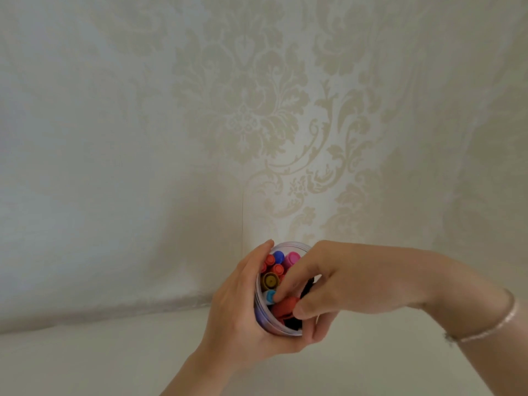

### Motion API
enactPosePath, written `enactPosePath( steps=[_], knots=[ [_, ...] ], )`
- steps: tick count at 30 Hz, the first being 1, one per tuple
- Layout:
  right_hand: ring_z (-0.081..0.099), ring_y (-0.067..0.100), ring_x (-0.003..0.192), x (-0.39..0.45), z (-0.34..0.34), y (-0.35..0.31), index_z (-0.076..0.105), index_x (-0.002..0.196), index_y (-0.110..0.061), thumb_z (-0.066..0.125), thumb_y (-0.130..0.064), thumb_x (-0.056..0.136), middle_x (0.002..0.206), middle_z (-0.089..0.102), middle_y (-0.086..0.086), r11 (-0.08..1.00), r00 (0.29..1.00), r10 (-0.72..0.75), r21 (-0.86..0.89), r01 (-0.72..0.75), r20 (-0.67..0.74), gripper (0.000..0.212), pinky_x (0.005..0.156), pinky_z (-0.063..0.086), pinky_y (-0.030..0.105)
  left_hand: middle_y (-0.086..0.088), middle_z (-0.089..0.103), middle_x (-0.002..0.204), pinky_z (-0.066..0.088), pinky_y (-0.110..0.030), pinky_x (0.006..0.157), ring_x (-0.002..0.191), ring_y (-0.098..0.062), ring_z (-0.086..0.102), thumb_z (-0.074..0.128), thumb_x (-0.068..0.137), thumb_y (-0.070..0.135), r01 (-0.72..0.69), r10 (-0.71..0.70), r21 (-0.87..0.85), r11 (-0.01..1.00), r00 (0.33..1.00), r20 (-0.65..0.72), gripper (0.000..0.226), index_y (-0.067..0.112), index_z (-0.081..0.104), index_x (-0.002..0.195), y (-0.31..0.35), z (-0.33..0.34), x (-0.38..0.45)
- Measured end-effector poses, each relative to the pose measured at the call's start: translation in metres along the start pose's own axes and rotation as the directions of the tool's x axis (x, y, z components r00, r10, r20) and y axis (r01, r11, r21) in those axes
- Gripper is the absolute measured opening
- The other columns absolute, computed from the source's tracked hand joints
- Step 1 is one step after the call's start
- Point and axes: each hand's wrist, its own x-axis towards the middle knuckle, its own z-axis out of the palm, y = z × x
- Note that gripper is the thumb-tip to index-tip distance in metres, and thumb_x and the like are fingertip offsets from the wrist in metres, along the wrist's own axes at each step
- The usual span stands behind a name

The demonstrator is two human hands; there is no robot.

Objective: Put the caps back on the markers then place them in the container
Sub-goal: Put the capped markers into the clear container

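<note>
Nearest the camera lay a pale, plain surface, running back to a soft fold where it met a hanging cream cloth. Both forearms came in from the lower edge above it. The left hand was curled round the clear container, thumb up along its left wall and fingers wrapped beneath, holding it just off the surface. The right hand, a thin bracelet on its wrist, reached over the rim; its thumb and forefinger pinched a red-capped marker at the container's near side. Other capped markers stood packed inside, blue, pink, orange, olive and light blue. Behind, the damask-patterned cloth filled the whole far view, with open surface left and right of the hands.
</note>
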Motion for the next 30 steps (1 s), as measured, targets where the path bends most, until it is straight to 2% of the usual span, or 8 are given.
enactPosePath(
  steps=[3, 6, 10, 14, 17, 19, 24, 30],
  knots=[
    [0.063, 0.002, 0.056, 0.013, 0.009, -0.001, 0.058, 0.088, -0.020, 0.061, -0.012, 0.084, 0.071, 0.067, -0.001, 0.985, 0.993, -0.005, -0.173, -0.015, -0.117, 0.009, 0.071, 0.054, 0.026, 0.010, 0.053, 0.135, 0.052, -0.029, 0.092, 0.119, -0.008, 0.058, 0.084, 0.052, 0.060, -0.033, 0.033, -0.028, 0.999, 0.999, 0.000, 0.112, 0.016, 0.035, 0.142, 0.000, 0.000, -0.001],
    [0.053, 0.003, 0.039, 0.023, 0.020, 0.001, 0.051, 0.072, -0.021, 0.065, -0.014, 0.081, 0.060, 0.061, -0.006, 0.966, 0.983, -0.014, -0.255, -0.034, -0.183, 0.018, 0.052, 0.049, 0.021, 0.009, 0.053, 0.137, 0.052, -0.033, 0.093, 0.121, -0.009, 0.057, 0.081, 0.053, 0.066, -0.061, 0.061, -0.016, 0.998, 0.998, 0.009, 0.113, 0.014, 0.035, 0.142, 0.002, 0.001, 0.000],
    [0.049, 0.003, 0.039, 0.024, 0.019, 0.001, 0.055, 0.071, -0.021, 0.067, -0.023, 0.080, 0.058, 0.057, -0.008, 0.931, 0.965, -0.030, -0.358, -0.067, -0.259, 0.015, 0.044, 0.039, 0.013, 0.010, 0.052, 0.137, 0.053, -0.036, 0.093, 0.122, -0.009, 0.056, 0.085, 0.046, 0.065, -0.047, 0.047, 0.003, 0.999, 0.999, 0.024, 0.119, 0.024, 0.031, 0.144, 0.001, 0.001, 0.000],
    [0.056, 0.006, 0.045, 0.024, 0.016, -0.003, 0.054, 0.068, -0.022, 0.067, -0.021, 0.080, 0.059, 0.067, -0.005, 0.968, 0.977, 0.008, -0.245, -0.061, -0.211, 0.017, 0.050, 0.046, 0.018, 0.015, 0.052, 0.136, 0.051, -0.028, 0.095, 0.120, -0.007, 0.057, 0.082, 0.048, 0.068, -0.005, 0.007, -0.066, 0.998, 1.000, 0.027, 0.116, 0.030, 0.029, 0.145, 0.002, -0.001, -0.001],
    [0.047, 0.008, 0.058, 0.034, 0.024, -0.008, 0.040, 0.064, -0.025, 0.060, -0.021, 0.083, 0.068, 0.053, -0.008, 0.847, 0.947, -0.108, -0.526, -0.072, -0.304, 0.028, 0.053, 0.039, 0.021, 0.018, 0.050, 0.137, 0.046, -0.021, 0.097, 0.123, -0.004, 0.054, 0.083, 0.046, 0.066, 0.007, -0.006, -0.066, 0.998, 1.000, 0.014, 0.116, 0.029, 0.030, 0.143, 0.003, -0.001, 0.000],
    [0.043, 0.011, 0.062, 0.038, 0.030, -0.011, 0.032, 0.063, -0.026, 0.055, -0.021, 0.086, 0.071, 0.045, -0.008, 0.795, 0.924, -0.164, -0.600, -0.083, -0.345, 0.033, 0.055, 0.038, 0.025, 0.018, 0.049, 0.138, 0.044, -0.017, 0.098, 0.124, -0.004, 0.053, 0.082, 0.047, 0.067, -0.001, 0.001, -0.066, 0.998, 1.000, 0.001, 0.115, 0.028, 0.031, 0.142, 0.001, -0.001, 0.002],
    [0.044, 0.019, 0.070, 0.045, 0.039, -0.010, 0.048, 0.094, -0.020, 0.050, -0.025, 0.089, 0.072, 0.038, -0.005, 0.691, 0.893, -0.255, -0.716, -0.101, -0.371, 0.007, 0.061, 0.035, 0.031, 0.019, 0.049, 0.138, 0.047, -0.023, 0.098, 0.122, -0.005, 0.055, 0.084, 0.045, 0.064, -0.030, 0.029, -0.037, 0.999, 0.999, -0.017, 0.118, 0.035, 0.028, 0.144, -0.001, -0.002, 0.001],
    [0.044, 0.008, 0.058, 0.036, 0.019, -0.011, 0.047, 0.076, -0.017, 0.056, -0.019, 0.087, 0.069, 0.049, -0.006, 0.823, 0.973, -0.098, -0.567, -0.040, -0.211, 0.014, 0.049, 0.033, 0.018, 0.024, 0.047, 0.137, 0.044, -0.015, 0.096, 0.120, -0.001, 0.054, 0.082, 0.045, 0.065, -0.037, 0.037, -0.050, 0.998, 0.999, -0.013, 0.118, 0.038, 0.026, 0.145, -0.002, -0.003, 0.002]
  ],
)
